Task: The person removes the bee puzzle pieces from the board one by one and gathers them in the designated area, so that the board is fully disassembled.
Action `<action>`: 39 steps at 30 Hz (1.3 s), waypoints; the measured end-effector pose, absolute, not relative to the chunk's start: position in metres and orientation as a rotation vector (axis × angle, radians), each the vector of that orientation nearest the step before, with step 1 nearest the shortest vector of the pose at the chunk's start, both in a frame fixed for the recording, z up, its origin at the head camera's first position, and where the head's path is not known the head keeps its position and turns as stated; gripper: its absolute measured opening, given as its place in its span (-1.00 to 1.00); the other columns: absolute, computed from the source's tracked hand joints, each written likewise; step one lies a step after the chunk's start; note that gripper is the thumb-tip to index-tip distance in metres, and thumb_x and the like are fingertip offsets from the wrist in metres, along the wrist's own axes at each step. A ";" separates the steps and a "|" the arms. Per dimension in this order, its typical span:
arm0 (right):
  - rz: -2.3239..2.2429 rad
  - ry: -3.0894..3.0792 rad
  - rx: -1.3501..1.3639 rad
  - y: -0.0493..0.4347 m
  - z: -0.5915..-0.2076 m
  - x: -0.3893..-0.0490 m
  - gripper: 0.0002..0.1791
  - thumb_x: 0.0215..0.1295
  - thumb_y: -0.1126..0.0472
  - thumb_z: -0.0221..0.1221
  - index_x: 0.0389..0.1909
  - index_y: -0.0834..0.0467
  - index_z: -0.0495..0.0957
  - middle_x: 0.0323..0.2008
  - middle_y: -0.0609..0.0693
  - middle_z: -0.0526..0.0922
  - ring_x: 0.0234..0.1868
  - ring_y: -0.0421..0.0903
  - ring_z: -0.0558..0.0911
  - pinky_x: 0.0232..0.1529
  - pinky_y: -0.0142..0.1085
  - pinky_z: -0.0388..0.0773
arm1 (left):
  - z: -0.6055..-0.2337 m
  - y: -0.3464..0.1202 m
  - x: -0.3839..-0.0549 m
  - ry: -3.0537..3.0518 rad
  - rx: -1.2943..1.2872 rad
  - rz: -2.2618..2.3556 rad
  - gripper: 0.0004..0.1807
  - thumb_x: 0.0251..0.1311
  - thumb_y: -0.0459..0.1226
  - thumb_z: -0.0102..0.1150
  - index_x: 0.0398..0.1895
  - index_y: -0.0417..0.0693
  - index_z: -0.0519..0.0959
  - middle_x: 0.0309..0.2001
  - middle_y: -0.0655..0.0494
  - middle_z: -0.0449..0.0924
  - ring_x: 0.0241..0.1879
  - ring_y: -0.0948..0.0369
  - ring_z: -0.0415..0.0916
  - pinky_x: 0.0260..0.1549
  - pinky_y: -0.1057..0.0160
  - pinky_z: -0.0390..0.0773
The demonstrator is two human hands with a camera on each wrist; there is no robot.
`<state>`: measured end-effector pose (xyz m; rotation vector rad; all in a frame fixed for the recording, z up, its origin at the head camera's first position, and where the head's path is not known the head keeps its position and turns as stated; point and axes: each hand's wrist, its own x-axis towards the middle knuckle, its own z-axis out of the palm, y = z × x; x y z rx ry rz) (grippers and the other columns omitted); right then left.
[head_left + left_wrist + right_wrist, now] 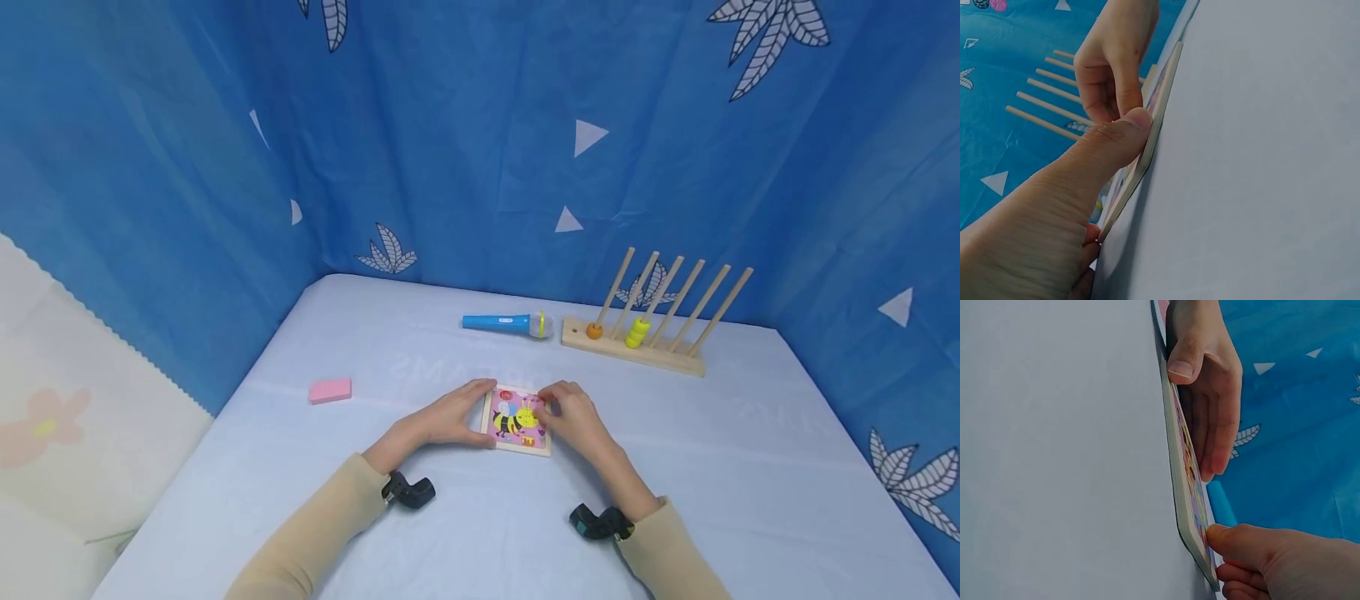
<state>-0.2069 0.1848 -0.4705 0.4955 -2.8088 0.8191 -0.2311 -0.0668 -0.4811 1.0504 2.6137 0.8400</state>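
A small square wooden picture puzzle [512, 423] with a bee on a pink ground lies on the table in front of me. My left hand [447, 417] holds its left side, the thumb at the near corner and the fingers at the far corner. At the opposite side my right hand [576, 422] pinches the puzzle near its far right corner. In the right wrist view the right thumb lies on the picture face of the puzzle [1174, 465], with the other fingers curled by the edge. The left wrist view shows the pale frame edge-on, the left thumb resting on it.
Behind the puzzle lies a blue toy microphone [497, 322]. A wooden peg stand [652, 353] with upright rods, one orange bead and several yellow beads is at the back right. A pink block [330, 391] sits at the left. Blue curtains [480, 150] border the white-covered table [315, 333].
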 end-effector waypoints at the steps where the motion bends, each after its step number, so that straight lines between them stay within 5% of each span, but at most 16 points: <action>1: 0.828 -2.807 0.496 0.184 -0.471 -0.207 -0.72 0.08 0.22 0.36 -0.19 0.22 0.62 -0.27 0.00 0.61 -0.17 -0.05 0.52 -0.14 -0.17 0.53 | -0.481 -0.067 -0.231 2.612 1.051 0.840 0.11 -0.05 0.15 0.33 0.46 -0.15 0.01 0.43 -0.05 0.03 0.39 0.07 0.00 0.31 0.12 0.10; 17: 0.814 -2.837 0.517 0.185 -0.466 -0.208 -0.65 0.05 0.18 0.39 -0.15 0.25 0.63 -0.20 0.07 0.63 -0.11 0.01 0.55 -0.06 -0.10 0.54 | -0.481 -0.065 -0.231 2.622 1.103 0.839 0.11 -0.05 0.15 0.33 0.45 -0.21 0.02 0.42 -0.10 0.05 0.39 0.04 0.02 0.31 0.10 0.11; 39: 1.029 -2.920 0.613 0.194 -0.465 -0.228 -0.62 0.02 0.22 0.41 -0.12 0.22 0.60 -0.30 -0.06 0.54 -0.26 -0.10 0.45 -0.21 -0.25 0.49 | -0.483 -0.066 -0.233 2.611 1.044 0.799 0.14 -0.04 0.19 0.30 0.47 -0.16 -0.04 0.45 -0.04 -0.02 0.41 0.09 -0.06 0.33 0.16 0.05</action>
